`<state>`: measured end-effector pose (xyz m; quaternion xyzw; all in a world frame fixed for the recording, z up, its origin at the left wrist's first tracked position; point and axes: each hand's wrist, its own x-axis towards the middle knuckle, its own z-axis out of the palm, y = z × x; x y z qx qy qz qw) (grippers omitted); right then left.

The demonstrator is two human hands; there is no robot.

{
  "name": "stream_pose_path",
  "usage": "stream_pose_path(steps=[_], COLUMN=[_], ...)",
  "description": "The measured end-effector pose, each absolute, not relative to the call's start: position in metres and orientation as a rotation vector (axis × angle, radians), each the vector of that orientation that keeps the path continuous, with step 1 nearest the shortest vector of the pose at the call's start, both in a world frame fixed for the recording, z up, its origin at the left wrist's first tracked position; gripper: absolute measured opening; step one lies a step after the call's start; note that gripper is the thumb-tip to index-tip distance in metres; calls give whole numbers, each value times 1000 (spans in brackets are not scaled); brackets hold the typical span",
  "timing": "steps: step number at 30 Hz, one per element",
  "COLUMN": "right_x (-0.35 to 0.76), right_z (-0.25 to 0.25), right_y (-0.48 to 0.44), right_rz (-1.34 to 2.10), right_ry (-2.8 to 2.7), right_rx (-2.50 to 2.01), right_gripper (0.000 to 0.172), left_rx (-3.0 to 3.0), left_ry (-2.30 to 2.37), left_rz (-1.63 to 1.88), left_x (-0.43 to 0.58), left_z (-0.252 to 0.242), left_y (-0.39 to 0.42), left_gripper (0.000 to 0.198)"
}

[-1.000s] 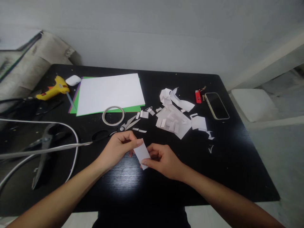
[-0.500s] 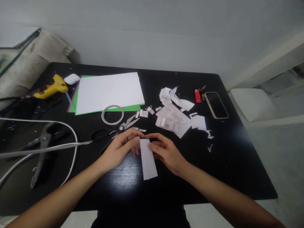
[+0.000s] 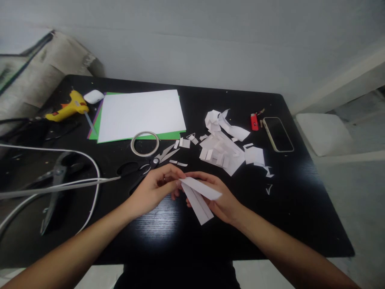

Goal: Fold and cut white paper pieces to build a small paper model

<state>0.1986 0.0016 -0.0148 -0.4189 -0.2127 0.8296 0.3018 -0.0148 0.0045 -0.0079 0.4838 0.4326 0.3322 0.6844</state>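
A folded white paper strip (image 3: 197, 202) hangs between my hands above the black table, its two layers fanned apart at the lower end. My left hand (image 3: 159, 185) pinches its top left corner between thumb and fingers. Around its right side, my right hand (image 3: 221, 200) holds the strip, the upper layer lying across the palm and hiding the thumb. Scissors (image 3: 155, 161) with open blades lie just beyond my left hand. Beyond my right hand is a pile of cut and folded white paper pieces (image 3: 224, 150).
White sheets (image 3: 141, 112) on green ones lie at the back, with a tape ring (image 3: 144, 154) at their front edge. A yellow glue gun (image 3: 70, 107), white cables (image 3: 98, 180) and pliers (image 3: 57, 180) are left. A red lighter (image 3: 254, 122) and phone (image 3: 278, 135) are right.
The paper strip has turned, its lower end swinging right, and its layers have spread apart. My right hand has moved slightly right beneath the upper layer.
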Motion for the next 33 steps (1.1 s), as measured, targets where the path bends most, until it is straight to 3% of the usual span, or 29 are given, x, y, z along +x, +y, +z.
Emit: stream_pose_path(steps=[13,19,33], right_x=[197,195,194], right_z=[-22,-17,-19], right_y=[-4,-8,-8], right_rz=[1863,1657,1688], right_ry=[-986,-1162,-1137], right_rx=[-1164,-1207,-1224], right_gripper=[27,16,23], left_rx=[1052,1073,1124], left_ry=[945,974,1012], left_rz=[735,731,739], left_x=[-13,-10,-4], left_z=[-10,-13,-14], left_y=[4,1,-4], left_gripper=[17,18,19])
